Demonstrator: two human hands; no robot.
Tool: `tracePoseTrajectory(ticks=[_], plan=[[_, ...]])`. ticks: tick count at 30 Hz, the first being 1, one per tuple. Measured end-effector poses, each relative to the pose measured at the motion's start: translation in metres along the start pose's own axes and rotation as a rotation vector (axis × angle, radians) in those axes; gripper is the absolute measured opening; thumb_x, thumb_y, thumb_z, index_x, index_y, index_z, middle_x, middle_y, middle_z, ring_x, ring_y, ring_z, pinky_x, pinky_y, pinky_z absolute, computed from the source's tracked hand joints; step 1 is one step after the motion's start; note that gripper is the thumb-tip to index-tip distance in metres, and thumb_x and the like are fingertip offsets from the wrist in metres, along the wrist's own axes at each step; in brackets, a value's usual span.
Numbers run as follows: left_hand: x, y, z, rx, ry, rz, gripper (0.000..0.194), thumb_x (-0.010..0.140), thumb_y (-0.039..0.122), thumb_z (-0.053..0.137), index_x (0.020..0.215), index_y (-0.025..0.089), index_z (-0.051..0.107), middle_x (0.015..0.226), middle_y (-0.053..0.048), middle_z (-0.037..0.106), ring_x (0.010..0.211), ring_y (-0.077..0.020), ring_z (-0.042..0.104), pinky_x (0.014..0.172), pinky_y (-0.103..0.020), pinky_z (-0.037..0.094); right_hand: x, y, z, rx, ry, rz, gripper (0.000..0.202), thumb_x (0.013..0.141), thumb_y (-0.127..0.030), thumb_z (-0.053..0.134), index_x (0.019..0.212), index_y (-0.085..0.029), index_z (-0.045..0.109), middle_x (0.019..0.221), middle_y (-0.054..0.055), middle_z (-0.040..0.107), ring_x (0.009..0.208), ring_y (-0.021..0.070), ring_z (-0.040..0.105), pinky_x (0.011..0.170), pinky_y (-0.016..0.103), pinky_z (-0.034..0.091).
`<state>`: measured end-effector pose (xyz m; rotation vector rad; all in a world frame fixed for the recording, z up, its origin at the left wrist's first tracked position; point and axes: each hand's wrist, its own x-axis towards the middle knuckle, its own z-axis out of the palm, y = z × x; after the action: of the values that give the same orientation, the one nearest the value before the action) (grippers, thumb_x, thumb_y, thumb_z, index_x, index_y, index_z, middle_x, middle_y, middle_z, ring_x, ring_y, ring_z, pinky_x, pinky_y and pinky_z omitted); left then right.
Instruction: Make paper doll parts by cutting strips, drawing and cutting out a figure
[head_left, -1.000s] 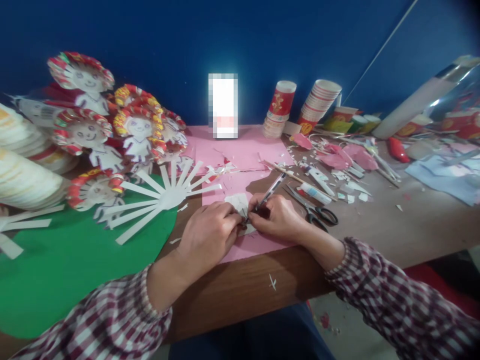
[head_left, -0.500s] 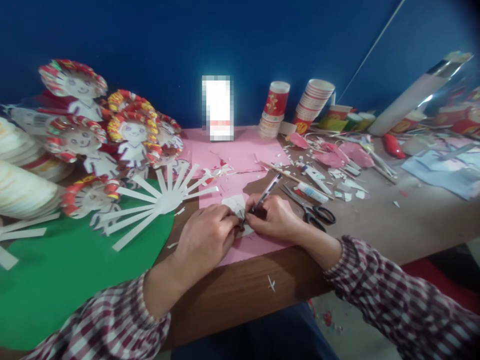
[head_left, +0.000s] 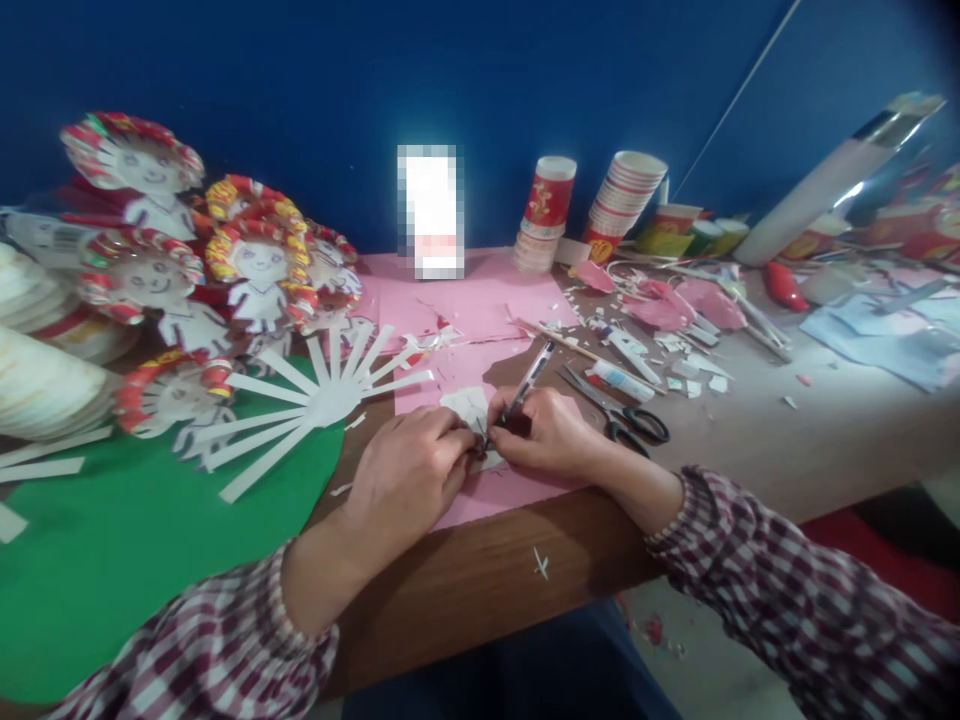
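Observation:
A pen (head_left: 527, 383) is gripped in my right hand (head_left: 546, 428), its tip down on a small white paper cutout (head_left: 466, 404). My left hand (head_left: 417, 468) presses on that cutout from the left, fingers curled together, close to the pen tip. Under both hands lies pink paper (head_left: 480, 502) near the table's front edge. The lower part of the cutout is covered by my fingers, so its full outline does not show. Black-handled scissors (head_left: 621, 410) rest partly open just right of my right hand.
On the left, a white paper cup cut into strips (head_left: 330, 402) lies over a green sheet (head_left: 165, 560). Behind it stand several paper figures (head_left: 260, 265). Stacked paper cups (head_left: 624, 195), a glue tube (head_left: 622, 381) and white scraps (head_left: 686, 365) are to the right.
The view has shifted slightly, moving the whole scene a little left. Both hands stay in place over the white cutout, with the pen still in my right hand.

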<state>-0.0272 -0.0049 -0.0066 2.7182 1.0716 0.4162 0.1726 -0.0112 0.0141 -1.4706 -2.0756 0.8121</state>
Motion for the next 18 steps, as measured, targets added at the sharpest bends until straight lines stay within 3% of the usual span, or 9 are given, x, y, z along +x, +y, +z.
tracePoseTrajectory(ticks=[18], plan=[[0.0017,0.0012,-0.0030,0.011,-0.003,0.008,0.019,0.091,0.022,0.052,0.100,0.019,0.068,0.094,-0.008,0.063,0.090,-0.0231,0.059,0.078,-0.040,0.049,0.0005,0.0039,0.0014,-0.002,-0.014,-0.010,0.009,0.078,-0.021,0.057,0.080,-0.017,0.065,0.070,0.000,0.066,0.061,0.0113,0.054,0.059,0.023,0.036]])
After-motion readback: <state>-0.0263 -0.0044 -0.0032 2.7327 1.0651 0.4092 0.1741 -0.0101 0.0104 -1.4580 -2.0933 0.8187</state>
